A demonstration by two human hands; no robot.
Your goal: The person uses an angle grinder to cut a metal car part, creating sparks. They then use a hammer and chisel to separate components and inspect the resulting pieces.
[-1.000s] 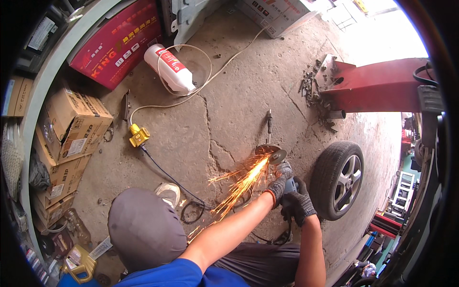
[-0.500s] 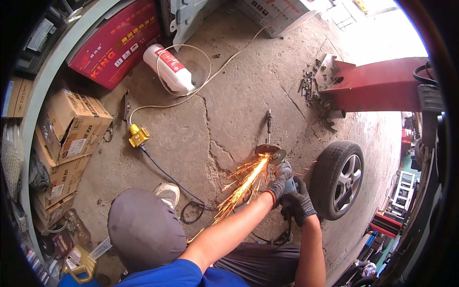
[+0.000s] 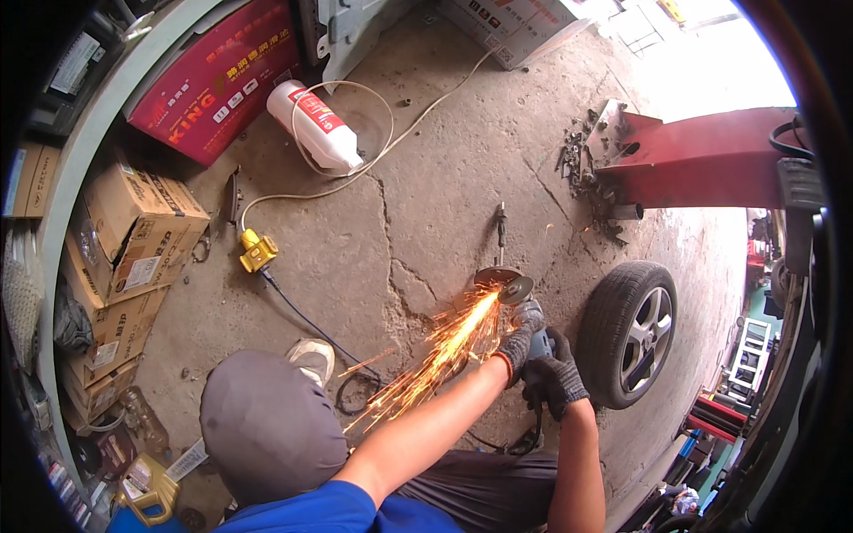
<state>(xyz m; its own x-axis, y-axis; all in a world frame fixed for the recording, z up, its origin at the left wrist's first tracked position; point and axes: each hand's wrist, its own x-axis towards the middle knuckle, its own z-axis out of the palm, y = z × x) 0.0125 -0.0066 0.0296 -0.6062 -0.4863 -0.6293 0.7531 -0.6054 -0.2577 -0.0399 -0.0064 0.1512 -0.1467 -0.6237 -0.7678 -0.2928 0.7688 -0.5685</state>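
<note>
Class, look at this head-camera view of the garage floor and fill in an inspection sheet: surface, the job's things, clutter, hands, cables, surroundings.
Surface: cracked concrete floor, dusty.
Job's things: angle grinder throwing orange sparks toward the person; its disc meets a thin metal rod lying on the floor.
Clutter: white bottle on its side; scrap bolts by the red lift base.
Hands: left hand and right hand, both in dark gloves, grip the grinder.
Cables: white cord runs to a yellow plug; black lead runs on toward the person.
Surroundings: loose car wheel, cardboard boxes, red carton.
</note>
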